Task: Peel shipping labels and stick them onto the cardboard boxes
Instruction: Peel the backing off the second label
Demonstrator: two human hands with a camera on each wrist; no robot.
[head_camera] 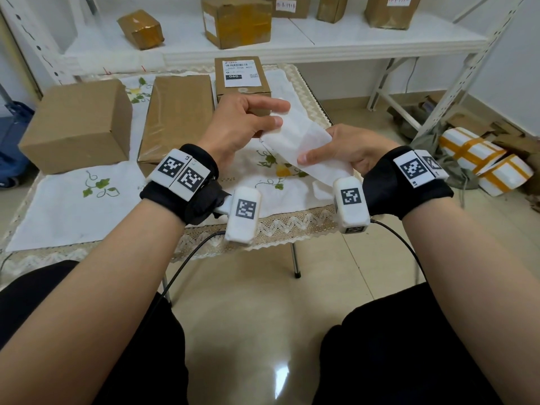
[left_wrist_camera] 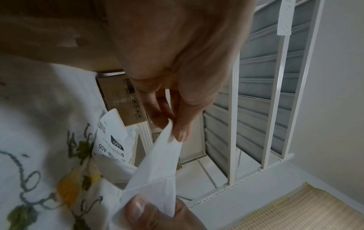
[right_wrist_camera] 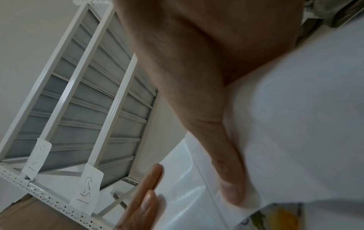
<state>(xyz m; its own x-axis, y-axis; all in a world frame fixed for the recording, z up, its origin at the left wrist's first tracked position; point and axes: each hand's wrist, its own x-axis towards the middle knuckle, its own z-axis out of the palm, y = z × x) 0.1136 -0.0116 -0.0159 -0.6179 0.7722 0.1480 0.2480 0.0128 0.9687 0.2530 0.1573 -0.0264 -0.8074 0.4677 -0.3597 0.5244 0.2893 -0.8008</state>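
Note:
Above the table's right part I hold a white label sheet (head_camera: 295, 141) between both hands. My left hand (head_camera: 276, 119) pinches its far upper end with thumb and fingers; in the left wrist view the left hand (left_wrist_camera: 174, 132) nips a corner of the sheet (left_wrist_camera: 157, 171). My right hand (head_camera: 309, 159) grips the near end, thumb on top, and in the right wrist view the right hand (right_wrist_camera: 232, 186) presses the sheet (right_wrist_camera: 295, 124). On the table stand a plain cardboard box (head_camera: 79, 124), a taped flat box (head_camera: 178, 112) and a small labelled box (head_camera: 242, 77).
A printed label (left_wrist_camera: 110, 143) lies on the embroidered tablecloth (head_camera: 73, 206) beside the small box (left_wrist_camera: 122, 99). A white shelf (head_camera: 321, 39) behind carries several boxes. White parcels with orange tape (head_camera: 482, 159) lie on the floor at right.

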